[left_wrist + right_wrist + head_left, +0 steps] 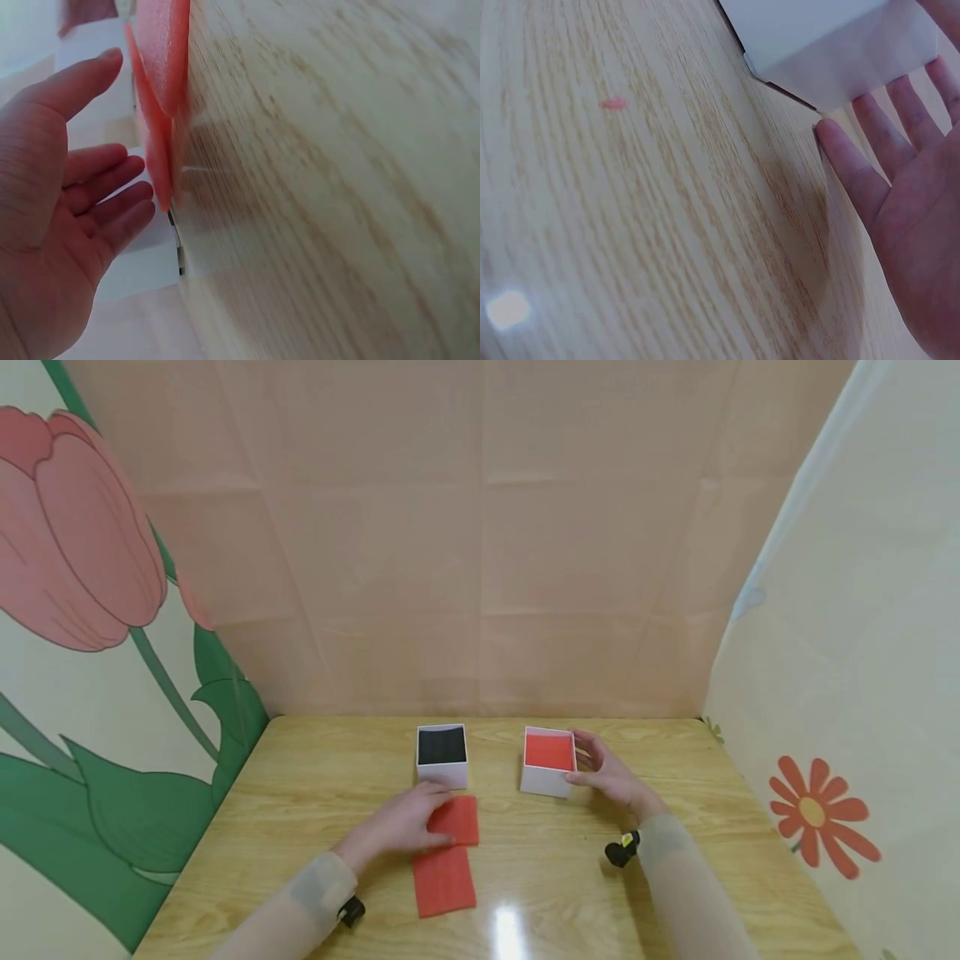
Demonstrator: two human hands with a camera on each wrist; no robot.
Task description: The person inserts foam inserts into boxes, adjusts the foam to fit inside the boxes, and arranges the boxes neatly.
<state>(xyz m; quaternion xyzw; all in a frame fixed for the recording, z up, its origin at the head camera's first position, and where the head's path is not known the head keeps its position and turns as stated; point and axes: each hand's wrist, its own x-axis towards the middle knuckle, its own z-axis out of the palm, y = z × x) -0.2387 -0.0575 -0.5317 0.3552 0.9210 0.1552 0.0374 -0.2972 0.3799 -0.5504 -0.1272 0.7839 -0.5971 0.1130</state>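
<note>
Two flat red foam pieces lie on the table in front of me, a far one [459, 821] and a near one [445, 882], overlapping at their edges. My left hand [408, 821] reaches over the far piece from the left, fingers loosely bent. In the left wrist view, its thumb and fingers are spread beside the red foam [161, 67], pinching nothing. My right hand [611, 777] rests against the right side of a white box [546, 781] with a red inside surface [549, 751]. Its fingers, mostly straight, touch the wall in the right wrist view.
A second white box [443, 775] with a black inside surface [442, 746] stands to the left, beyond my left hand. The wooden table [300, 785] ends at a plain backdrop [480, 568]. Flower-printed cloths flank both sides.
</note>
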